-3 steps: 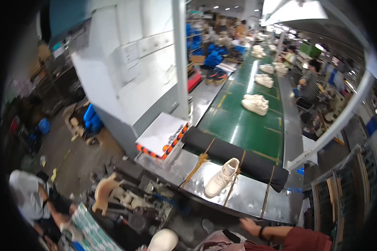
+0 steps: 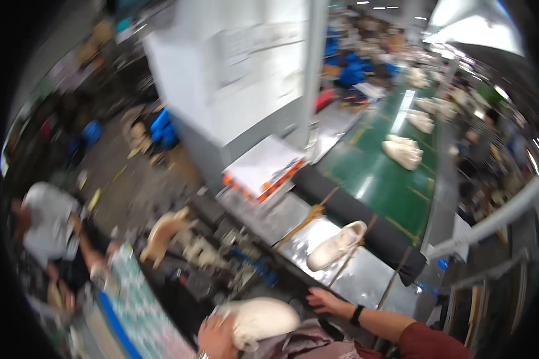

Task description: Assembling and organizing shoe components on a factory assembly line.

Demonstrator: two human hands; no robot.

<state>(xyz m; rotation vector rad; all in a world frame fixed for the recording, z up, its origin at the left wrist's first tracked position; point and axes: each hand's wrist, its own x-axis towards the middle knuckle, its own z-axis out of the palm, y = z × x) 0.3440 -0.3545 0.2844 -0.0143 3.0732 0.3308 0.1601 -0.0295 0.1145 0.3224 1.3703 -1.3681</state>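
A cream-white shoe [image 2: 269, 319] is held low in front of me, its rounded end pointing right. My left hand [image 2: 217, 335] is closed on the shoe's left end; part of the grip is blurred. Just right of it my right hand [image 2: 328, 301] hangs free near the metal table's front edge, its fingers apart and holding nothing. A dark band circles that wrist. On the metal table [image 2: 365, 287] beyond lies another cream-white laced shoe [image 2: 336, 246], toe toward me, beside a black roller.
Past the black roller [image 2: 377, 227], a green conveyor belt [image 2: 359, 170] carries several pale shoes [image 2: 402, 152] away from me. A white-topped box with an orange edge [image 2: 260, 170] sits left of it, by a tall white cabinet [image 2: 227, 84]. Another person [image 2: 51, 218] works at lower left.
My left hand has come up into view with the shoe. My right hand has moved left and its fingers have spread. The view has swung left.
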